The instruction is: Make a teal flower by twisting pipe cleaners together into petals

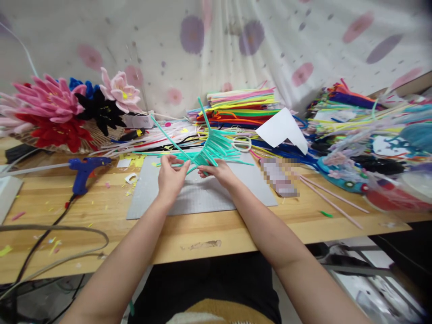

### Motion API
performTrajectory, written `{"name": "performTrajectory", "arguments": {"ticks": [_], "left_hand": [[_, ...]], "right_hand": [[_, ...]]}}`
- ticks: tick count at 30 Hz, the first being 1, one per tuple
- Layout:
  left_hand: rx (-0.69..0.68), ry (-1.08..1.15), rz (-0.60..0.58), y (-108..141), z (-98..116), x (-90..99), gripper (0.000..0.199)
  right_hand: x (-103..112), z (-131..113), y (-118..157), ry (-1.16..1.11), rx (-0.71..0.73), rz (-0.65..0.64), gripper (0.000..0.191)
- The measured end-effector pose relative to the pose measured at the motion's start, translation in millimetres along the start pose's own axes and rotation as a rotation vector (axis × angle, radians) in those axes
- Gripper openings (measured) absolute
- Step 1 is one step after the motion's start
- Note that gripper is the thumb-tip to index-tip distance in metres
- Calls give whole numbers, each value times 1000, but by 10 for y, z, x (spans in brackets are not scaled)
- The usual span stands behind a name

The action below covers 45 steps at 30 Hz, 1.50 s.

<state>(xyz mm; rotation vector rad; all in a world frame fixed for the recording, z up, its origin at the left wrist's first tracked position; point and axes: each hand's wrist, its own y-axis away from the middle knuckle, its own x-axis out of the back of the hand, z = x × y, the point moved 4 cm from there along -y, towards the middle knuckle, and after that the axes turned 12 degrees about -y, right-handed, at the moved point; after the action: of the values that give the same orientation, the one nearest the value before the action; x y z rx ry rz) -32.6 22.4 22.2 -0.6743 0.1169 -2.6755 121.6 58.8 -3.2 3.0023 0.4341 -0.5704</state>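
Observation:
A teal pipe-cleaner piece (212, 145), with several stems fanned side by side, is held up over the grey board (209, 198). My right hand (218, 172) is closed on its lower right edge. My left hand (173, 173) pinches the lower left end, where a long teal stem slants up and to the left. Behind the hands, more loose teal stems (243, 161) lie across the board's back part. The fingertips are partly hidden by the stems.
A blue glue gun (83, 173) stands at the left, its cable trailing forward. Behind it are fuzzy flowers (56, 101). Bundles of coloured stems (243, 105), white paper (283, 130) and scissors (241, 144) lie at the back. A blurred phone-like object (279, 177) is on the right.

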Motion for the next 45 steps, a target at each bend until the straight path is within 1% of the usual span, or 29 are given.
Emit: {"name": "performTrajectory", "arguments": {"ticks": [1, 2, 4, 5, 7, 9, 13, 15, 18, 22, 24, 26, 31, 34, 36, 38, 40, 42, 43, 45], "left_hand": [[-111, -145, 69, 30, 65, 35, 40], [-206, -265, 105, 58, 122, 50, 36], [-353, -436, 115, 97, 205, 44, 25], [-395, -478, 105, 107, 225, 33, 20], [-429, -481, 92, 111, 239, 16, 15], [-404, -381, 92, 105, 232, 14, 15], [-279, -126, 91, 88, 226, 37, 17], [-211, -89, 75, 70, 234, 44, 16], [-126, -69, 21, 20, 232, 30, 17], [-48, 44, -82, -43, 196, -23, 20], [-13, 86, -112, -53, 178, -38, 18], [-6, 77, -116, -56, 172, -34, 17], [-78, -34, -92, -82, 168, 1, 16], [-64, -6, -115, -111, 165, 4, 16], [-40, 22, -115, -123, 183, 15, 16], [-13, 56, -84, -131, 215, 44, 15], [7, 94, -52, -140, 250, 79, 14], [15, 115, -38, -160, 278, 110, 13], [17, 118, -33, -175, 285, 126, 13], [13, 115, -17, -217, 284, 161, 13]], "right_hand": [[-4, -8, -1, -3, 2, 4, 31], [-11, -15, 0, -5, 1, 1, 32], [-30, -33, 7, -15, 0, -15, 34], [-37, -43, 11, -21, 1, -20, 35], [-46, -63, 21, -31, 7, -19, 37], [-53, -77, 30, -31, 6, -20, 38], [-64, -94, 33, -9, -4, -25, 39], [-74, -111, 30, 5, 12, -31, 39], [-92, -134, 36, 23, 21, -44, 36], [-94, -149, 66, 24, -4, -28, 35], [-98, -164, 79, 41, 7, -26, 36], [-106, -176, 80, 67, 20, -30, 36], [-100, -156, 17, 121, 14, 1, 32], [-86, -162, -27, 161, 79, 23, 29], [-83, -175, -48, 187, 143, 15, 29], [-72, -183, -72, 222, 210, 14, 30], [-54, -170, -107, 276, 262, 28, 36], [-42, -128, -158, 361, 270, 37, 40], [-42, -104, -184, 404, 261, 38, 38], [-55, -78, -223, 470, 236, 39, 24]]}}
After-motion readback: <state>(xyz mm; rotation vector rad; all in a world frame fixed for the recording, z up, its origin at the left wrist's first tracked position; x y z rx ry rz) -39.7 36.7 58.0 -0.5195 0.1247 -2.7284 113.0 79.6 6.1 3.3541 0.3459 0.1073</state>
